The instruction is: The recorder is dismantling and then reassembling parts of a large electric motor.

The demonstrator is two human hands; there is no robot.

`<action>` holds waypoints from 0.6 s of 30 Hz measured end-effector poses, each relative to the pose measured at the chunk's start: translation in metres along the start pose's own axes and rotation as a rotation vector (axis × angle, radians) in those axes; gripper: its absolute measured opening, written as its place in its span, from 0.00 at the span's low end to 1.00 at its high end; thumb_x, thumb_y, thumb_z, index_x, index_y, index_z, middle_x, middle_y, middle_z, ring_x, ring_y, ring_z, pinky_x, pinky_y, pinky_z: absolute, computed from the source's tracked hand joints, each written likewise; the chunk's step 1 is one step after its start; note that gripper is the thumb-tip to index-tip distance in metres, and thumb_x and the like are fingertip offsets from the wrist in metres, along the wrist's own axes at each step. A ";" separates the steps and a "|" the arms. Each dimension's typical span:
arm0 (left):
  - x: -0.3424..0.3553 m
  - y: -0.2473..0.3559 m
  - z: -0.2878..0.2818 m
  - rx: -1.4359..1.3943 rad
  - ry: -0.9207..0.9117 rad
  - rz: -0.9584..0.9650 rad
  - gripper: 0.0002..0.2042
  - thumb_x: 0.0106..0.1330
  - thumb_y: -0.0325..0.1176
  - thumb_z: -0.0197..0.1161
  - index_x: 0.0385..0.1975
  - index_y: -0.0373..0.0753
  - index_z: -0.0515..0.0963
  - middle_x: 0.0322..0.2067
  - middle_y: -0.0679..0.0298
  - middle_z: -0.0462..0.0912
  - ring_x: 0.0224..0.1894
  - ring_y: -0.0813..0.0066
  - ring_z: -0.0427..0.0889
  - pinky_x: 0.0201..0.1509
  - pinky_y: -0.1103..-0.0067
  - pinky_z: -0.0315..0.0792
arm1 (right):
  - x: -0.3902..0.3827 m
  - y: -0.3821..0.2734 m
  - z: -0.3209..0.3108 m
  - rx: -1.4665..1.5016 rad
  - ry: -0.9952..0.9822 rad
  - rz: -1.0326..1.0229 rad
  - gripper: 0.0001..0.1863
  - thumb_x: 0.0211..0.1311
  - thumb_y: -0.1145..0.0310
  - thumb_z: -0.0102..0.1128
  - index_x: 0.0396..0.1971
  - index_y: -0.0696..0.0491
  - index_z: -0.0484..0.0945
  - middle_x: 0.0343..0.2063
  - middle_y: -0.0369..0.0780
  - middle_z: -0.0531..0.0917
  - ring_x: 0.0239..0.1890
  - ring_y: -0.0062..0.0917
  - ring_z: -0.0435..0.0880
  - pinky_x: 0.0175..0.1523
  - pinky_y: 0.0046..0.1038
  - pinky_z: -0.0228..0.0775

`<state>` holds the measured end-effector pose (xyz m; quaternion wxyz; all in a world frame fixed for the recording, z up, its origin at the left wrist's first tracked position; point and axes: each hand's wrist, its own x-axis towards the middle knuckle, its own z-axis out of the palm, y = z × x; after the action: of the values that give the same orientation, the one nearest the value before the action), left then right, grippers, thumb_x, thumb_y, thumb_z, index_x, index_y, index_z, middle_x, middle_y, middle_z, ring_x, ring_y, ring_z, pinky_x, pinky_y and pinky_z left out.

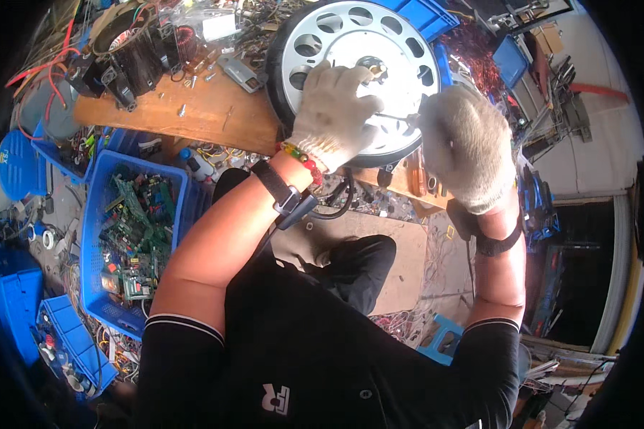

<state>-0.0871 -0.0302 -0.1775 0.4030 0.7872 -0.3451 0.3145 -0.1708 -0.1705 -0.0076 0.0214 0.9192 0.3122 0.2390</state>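
Head view, from the left: at mid-left a blue basket (91,236) holds a heap of green circuit boards (137,214). Up and to the right of it, in the upper left, a dark cylindrical casing (132,70) stands at the back of the wooden worktop (147,114), with loose screws near it. A grey metal piece (240,74) lies just beside the wheel (404,79), which sits at upper centre, pale face toward the camera, black tyre around it. The left hand (336,107), in a white knitted glove, rests on that face with its fingers spread wide. A thin rod (397,116) crosses the wheel's lower right part. Below, at lower right, is a light-blue stool (433,349). The gloved right hand (469,146), beside the wheel's right edge, has its fingers curled around the rod, their tips hidden. Reddish wires (472,53) are bundled at upper right.
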 end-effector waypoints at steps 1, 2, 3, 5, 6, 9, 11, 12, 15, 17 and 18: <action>0.000 0.000 0.000 0.002 -0.002 -0.001 0.13 0.46 0.38 0.75 0.35 0.54 0.85 0.54 0.64 0.77 0.57 0.54 0.75 0.73 0.54 0.62 | 0.002 0.000 -0.001 0.007 -0.022 -0.095 0.11 0.58 0.67 0.71 0.40 0.50 0.81 0.25 0.41 0.82 0.28 0.39 0.84 0.33 0.37 0.75; 0.000 0.000 0.001 0.004 -0.004 -0.002 0.13 0.47 0.39 0.75 0.35 0.53 0.86 0.55 0.64 0.77 0.57 0.54 0.75 0.73 0.53 0.62 | 0.001 0.003 0.001 0.010 -0.022 -0.140 0.16 0.57 0.63 0.74 0.42 0.50 0.81 0.24 0.38 0.80 0.29 0.38 0.83 0.33 0.36 0.74; 0.000 0.000 0.002 0.003 -0.002 -0.006 0.13 0.47 0.39 0.75 0.35 0.53 0.86 0.55 0.64 0.77 0.57 0.54 0.75 0.73 0.53 0.62 | 0.002 0.000 -0.001 0.010 -0.026 -0.142 0.16 0.57 0.63 0.74 0.42 0.50 0.81 0.24 0.38 0.80 0.29 0.38 0.83 0.33 0.36 0.74; -0.001 -0.003 0.002 0.017 -0.022 -0.005 0.13 0.48 0.40 0.75 0.35 0.53 0.86 0.55 0.64 0.77 0.58 0.55 0.75 0.73 0.53 0.61 | 0.003 -0.012 -0.006 0.022 -0.084 0.071 0.19 0.57 0.56 0.76 0.43 0.50 0.82 0.25 0.38 0.83 0.29 0.37 0.85 0.34 0.36 0.75; -0.002 -0.003 0.002 0.020 -0.019 -0.011 0.13 0.48 0.40 0.75 0.35 0.53 0.86 0.55 0.64 0.77 0.58 0.55 0.75 0.73 0.53 0.61 | 0.002 -0.015 -0.007 -0.016 -0.106 0.174 0.20 0.58 0.51 0.75 0.41 0.50 0.83 0.25 0.40 0.85 0.28 0.36 0.86 0.33 0.35 0.76; -0.003 -0.002 0.000 0.048 -0.013 -0.003 0.12 0.48 0.41 0.75 0.35 0.54 0.87 0.56 0.64 0.77 0.59 0.56 0.74 0.74 0.53 0.60 | 0.004 -0.015 -0.011 0.083 -0.191 0.424 0.13 0.65 0.57 0.71 0.40 0.50 0.84 0.22 0.42 0.85 0.26 0.40 0.87 0.31 0.36 0.77; -0.003 0.000 0.001 0.073 -0.020 0.007 0.12 0.48 0.41 0.75 0.35 0.55 0.87 0.56 0.64 0.77 0.60 0.57 0.74 0.74 0.54 0.60 | 0.004 -0.011 -0.009 0.091 -0.196 0.355 0.11 0.65 0.60 0.70 0.41 0.50 0.84 0.24 0.42 0.85 0.27 0.41 0.87 0.32 0.37 0.77; -0.003 -0.001 0.002 0.070 -0.019 0.005 0.12 0.48 0.41 0.75 0.35 0.55 0.87 0.56 0.64 0.77 0.60 0.57 0.74 0.74 0.54 0.60 | 0.004 -0.008 -0.008 0.100 -0.196 0.287 0.09 0.66 0.63 0.68 0.42 0.50 0.84 0.25 0.43 0.85 0.28 0.42 0.87 0.33 0.37 0.77; -0.003 -0.002 0.001 0.050 -0.015 0.001 0.13 0.47 0.42 0.75 0.35 0.54 0.87 0.56 0.63 0.77 0.59 0.58 0.74 0.74 0.54 0.59 | 0.010 -0.005 -0.011 0.092 -0.212 0.023 0.09 0.65 0.67 0.67 0.43 0.49 0.83 0.27 0.43 0.85 0.29 0.42 0.87 0.34 0.38 0.77; -0.003 -0.003 0.002 0.053 -0.018 0.012 0.14 0.48 0.42 0.75 0.36 0.54 0.87 0.56 0.62 0.77 0.59 0.58 0.74 0.74 0.54 0.59 | 0.009 -0.001 -0.013 0.083 -0.261 0.001 0.11 0.63 0.70 0.66 0.45 0.50 0.82 0.30 0.44 0.85 0.32 0.44 0.86 0.37 0.40 0.77; -0.004 -0.003 0.001 0.054 -0.017 0.008 0.14 0.48 0.42 0.75 0.36 0.54 0.87 0.56 0.62 0.77 0.59 0.58 0.74 0.74 0.54 0.59 | 0.007 0.002 -0.012 0.118 -0.244 0.023 0.12 0.61 0.71 0.66 0.45 0.51 0.82 0.31 0.45 0.85 0.33 0.44 0.86 0.38 0.41 0.77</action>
<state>-0.0861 -0.0288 -0.1824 0.3775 0.7990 -0.3431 0.3183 -0.1700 -0.1692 0.0066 0.0023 0.9446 0.3104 0.1070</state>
